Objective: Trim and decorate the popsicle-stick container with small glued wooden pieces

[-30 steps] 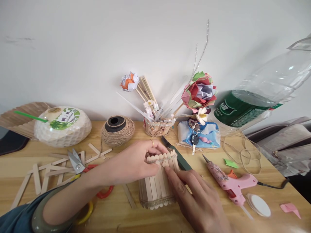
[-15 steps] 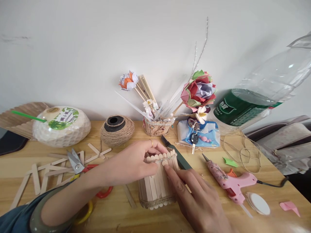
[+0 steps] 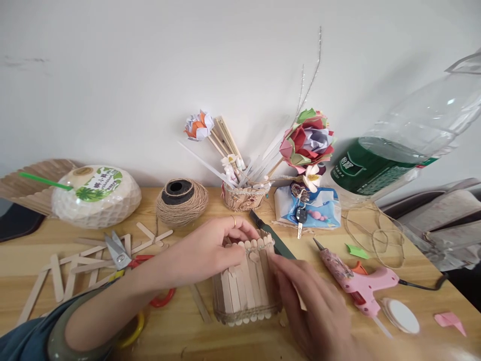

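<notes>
The left hand (image 3: pixel 210 250) grips the craft-stick container (image 3: pixel 246 286) by its rim; the right hand (image 3: pixel 311 301), fingers narrow, seems to touch its side nearest that hand.

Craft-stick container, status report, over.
Left hand gripping container at its rim. Right hand at its right side. Green-handled tool lying close behind; glue gun off to the right.

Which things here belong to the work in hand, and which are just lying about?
Seemingly in the work:
stick holder, left hand on it, right hand at its edge
loose sticks
twine
scissors
glue gun

Probably just lying about:
coconut
bottle
key
blue packet
</notes>
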Action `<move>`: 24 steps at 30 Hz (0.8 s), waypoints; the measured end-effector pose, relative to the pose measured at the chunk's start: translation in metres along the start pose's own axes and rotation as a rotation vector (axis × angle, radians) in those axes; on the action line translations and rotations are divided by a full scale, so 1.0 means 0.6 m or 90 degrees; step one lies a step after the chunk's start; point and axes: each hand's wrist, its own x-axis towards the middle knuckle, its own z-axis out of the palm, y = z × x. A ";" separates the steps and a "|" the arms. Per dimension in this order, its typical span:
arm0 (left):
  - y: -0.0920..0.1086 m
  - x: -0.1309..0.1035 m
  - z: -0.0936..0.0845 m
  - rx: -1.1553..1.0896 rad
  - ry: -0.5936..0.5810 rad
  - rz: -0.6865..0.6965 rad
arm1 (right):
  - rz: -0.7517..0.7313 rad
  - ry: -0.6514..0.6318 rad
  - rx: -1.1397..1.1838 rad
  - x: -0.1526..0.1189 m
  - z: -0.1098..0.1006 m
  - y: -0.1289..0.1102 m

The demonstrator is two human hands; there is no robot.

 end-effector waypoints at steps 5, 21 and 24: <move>0.007 -0.002 0.003 0.004 0.012 -0.023 | 0.076 0.007 0.032 0.009 0.003 -0.003; 0.010 -0.003 0.015 0.048 0.045 0.026 | -0.085 -0.024 -0.114 0.002 0.005 -0.003; 0.012 -0.003 0.015 0.048 0.041 0.019 | -0.091 -0.024 -0.105 0.000 0.007 -0.002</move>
